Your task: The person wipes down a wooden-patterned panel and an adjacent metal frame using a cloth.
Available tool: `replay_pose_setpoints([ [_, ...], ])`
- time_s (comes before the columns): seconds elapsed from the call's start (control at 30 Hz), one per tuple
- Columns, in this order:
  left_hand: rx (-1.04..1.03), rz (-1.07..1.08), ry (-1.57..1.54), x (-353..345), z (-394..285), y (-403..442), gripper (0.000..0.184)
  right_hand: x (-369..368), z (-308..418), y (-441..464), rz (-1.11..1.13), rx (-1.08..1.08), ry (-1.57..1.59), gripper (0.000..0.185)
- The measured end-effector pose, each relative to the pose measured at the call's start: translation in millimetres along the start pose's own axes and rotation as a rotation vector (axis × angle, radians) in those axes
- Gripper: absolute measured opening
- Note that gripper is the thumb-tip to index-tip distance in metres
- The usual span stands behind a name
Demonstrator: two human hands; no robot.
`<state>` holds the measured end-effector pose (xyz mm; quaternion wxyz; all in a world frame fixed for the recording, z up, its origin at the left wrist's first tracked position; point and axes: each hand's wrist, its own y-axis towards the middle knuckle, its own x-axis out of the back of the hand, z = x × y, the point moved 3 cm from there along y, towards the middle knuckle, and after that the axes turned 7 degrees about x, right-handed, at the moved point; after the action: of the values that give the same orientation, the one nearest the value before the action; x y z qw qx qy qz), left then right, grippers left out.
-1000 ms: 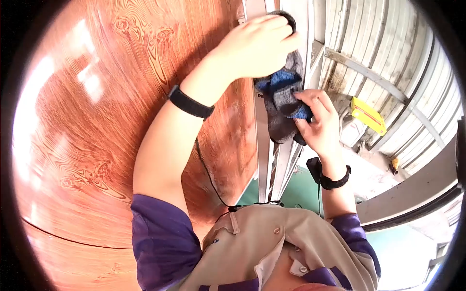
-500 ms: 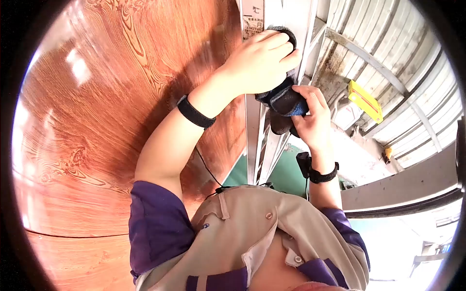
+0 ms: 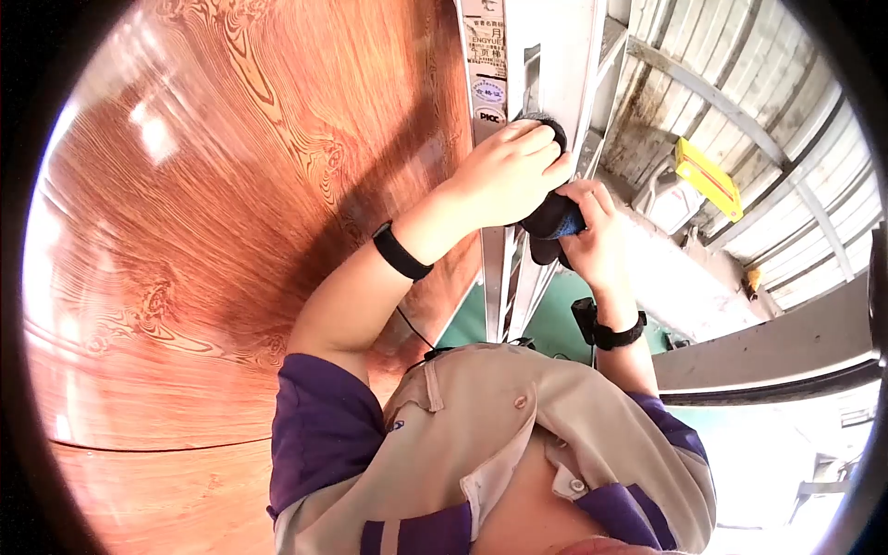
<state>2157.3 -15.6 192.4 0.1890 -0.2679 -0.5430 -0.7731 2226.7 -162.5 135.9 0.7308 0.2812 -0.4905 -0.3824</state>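
Observation:
A dark bundle of black-coated gloves [image 3: 553,219] with blue knit is in front of my chest. My left hand [image 3: 518,171] is closed around its upper part, which hides much of it. Lower down on the right side, my right hand [image 3: 597,231] pinches the blue edge between thumb and fingers. Whether this is one glove or a pair is hard to see. Behind the hands stands a light metal ladder [image 3: 497,277] with stickers on its rail.
Glossy wood-grain panel [image 3: 213,231] fills the left side. A yellow box [image 3: 709,178] is by a corrugated wall [image 3: 814,166] at the right. A grey beam [image 3: 768,351] crosses at the lower right. Green floor [image 3: 469,319] shows below the ladder.
Both hands and the gloves have come down a little towards my body, the left hand more so. The left hand has moved closer to the right, and more ladder stickers now show.

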Motion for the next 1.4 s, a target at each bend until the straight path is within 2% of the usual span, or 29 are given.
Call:
replay_pose_setpoints([
  [0.07, 0.041, 0.063, 0.017, -7.2, -10.7, -8.2, 0.03, -3.5, -3.8, -9.5, -0.007, -0.021, -0.026, 0.053],
  [0.2, 0.102, 0.044, -0.038, -26.4, -26.5, -28.3, 0.028, -9.1, -15.8, -30.6, 0.026, -0.09, -0.092, 0.058],
  [0.33, 0.172, 0.036, -0.188, -42.0, -43.2, -54.4, 0.029, -13.1, -22.0, -48.4, 0.058, -0.138, -0.041, 0.054],
  [0.37, 0.223, 0.12, -0.241, -48.1, -48.5, -62.7, 0.029, -14.6, -24.0, -53.2, 0.058, -0.153, -0.046, 0.05],
  [0.47, 0.371, 0.145, -0.447, -45.8, -66.2, -76.2, 0.042, -10.0, -28.6, -64.0, 0.039, -0.182, 0.061, 0.048],
  [0.53, 0.528, 0.244, -0.653, -40.7, -70.7, -80.5, 0.059, -1.4, -20.3, -60.7, -0.011, -0.17, 0.108, 0.051],
  [0.67, 0.385, -0.062, -0.599, -1.7, -66.1, -55.5, 0.078, 13.4, 4.8, -31.0, -0.148, -0.101, 0.141, 0.056],
  [0.73, 0.357, -0.102, -0.623, 8.4, -56.6, -37.0, 0.082, 20.6, 17.0, -10.0, -0.228, -0.024, 0.132, 0.056],
  [0.8, 0.293, -0.158, -0.497, 7.0, -47.6, -25.6, 0.085, 22.6, 24.5, 3.1, -0.247, -0.037, 0.119, 0.056],
  [0.93, 0.312, -0.083, -0.429, -27.8, -47.7, -42.6, 0.082, 13.9, 12.7, -7.0, -0.154, -0.166, 0.089, 0.055],
  [1.0, 0.325, -0.114, -0.454, -35.8, -57.7, -49.1, 0.079, 6.0, 2.1, -22.7, -0.142, -0.18, 0.035, 0.053],
  [1.27, 0.451, 0.077, -0.514, -86.7, -85.1, -101.3, 0.079, -20.9, -32.4, -70.6, 0.008, -0.379, 0.065, 0.05],
  [1.4, 0.554, 0.163, -0.565, -104.7, -105.3, -126.2, 0.074, -26.3, -46.9, -93.4, 0.111, -0.353, 0.046, 0.05],
])
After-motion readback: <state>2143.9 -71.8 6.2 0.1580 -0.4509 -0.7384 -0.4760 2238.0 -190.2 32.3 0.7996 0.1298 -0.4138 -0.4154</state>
